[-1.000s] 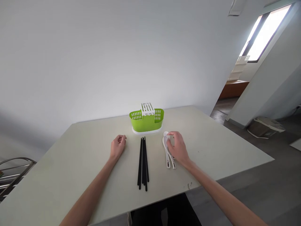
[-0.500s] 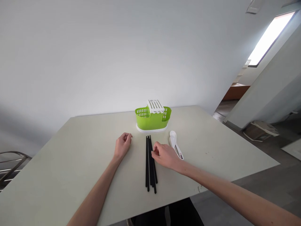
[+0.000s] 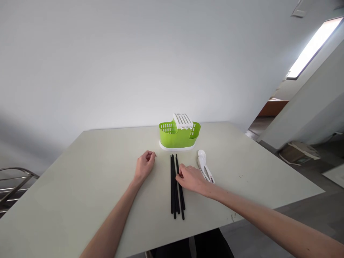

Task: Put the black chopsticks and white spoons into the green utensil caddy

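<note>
Several black chopsticks (image 3: pixel 172 193) lie lengthwise on the table in front of me. My right hand (image 3: pixel 191 178) is over their right side, thumb and fingers pinched on a chopstick whose middle the hand partly hides. The upper end of that chopstick stands a little apart from the bunch. To the left of the chopsticks, my left hand (image 3: pixel 145 165) rests on the tabletop with its fingers curled in, holding nothing that shows. Just right of my right hand lie white spoons (image 3: pixel 202 159), one on another, their handles pointing towards me.
Behind the chopsticks stands a green basket (image 3: pixel 176 139) with a white base and a slotted white top piece (image 3: pixel 183 121). The pale table (image 3: pixel 113 150) reaches back to a white wall (image 3: pixel 134 64). A metal rack (image 3: pixel 18 186) is at the far left.
My right hand has closed its fingers on a chopstick, and its upper end has parted from the bunch. The whole view has shifted slightly. My left hand stays curled on the table.
</note>
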`<state>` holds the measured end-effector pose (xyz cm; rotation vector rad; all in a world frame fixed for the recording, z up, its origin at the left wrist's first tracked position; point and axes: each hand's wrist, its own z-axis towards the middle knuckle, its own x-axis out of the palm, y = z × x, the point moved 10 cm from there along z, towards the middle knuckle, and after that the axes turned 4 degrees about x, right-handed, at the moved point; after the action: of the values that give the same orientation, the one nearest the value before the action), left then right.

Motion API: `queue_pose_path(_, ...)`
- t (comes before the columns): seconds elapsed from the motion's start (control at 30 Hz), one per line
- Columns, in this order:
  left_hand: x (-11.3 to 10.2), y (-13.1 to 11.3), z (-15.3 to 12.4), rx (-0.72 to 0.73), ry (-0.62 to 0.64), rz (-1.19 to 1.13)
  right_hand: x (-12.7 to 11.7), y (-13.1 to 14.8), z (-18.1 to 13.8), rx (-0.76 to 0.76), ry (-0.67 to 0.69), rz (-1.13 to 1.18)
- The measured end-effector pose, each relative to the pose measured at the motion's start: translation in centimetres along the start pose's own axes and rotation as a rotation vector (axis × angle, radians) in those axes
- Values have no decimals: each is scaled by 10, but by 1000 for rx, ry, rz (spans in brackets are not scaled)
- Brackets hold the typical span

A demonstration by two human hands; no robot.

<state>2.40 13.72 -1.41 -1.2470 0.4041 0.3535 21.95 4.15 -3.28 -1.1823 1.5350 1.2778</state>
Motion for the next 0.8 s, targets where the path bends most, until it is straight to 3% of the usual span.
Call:
queue_pose_path(0.27,2,1,-1,29,0,33,-4,5,-4,-22,-69,-226)
queue_pose_path(0.8,6,5,-4,72,25,65,-3,5,12,27,-38,-160)
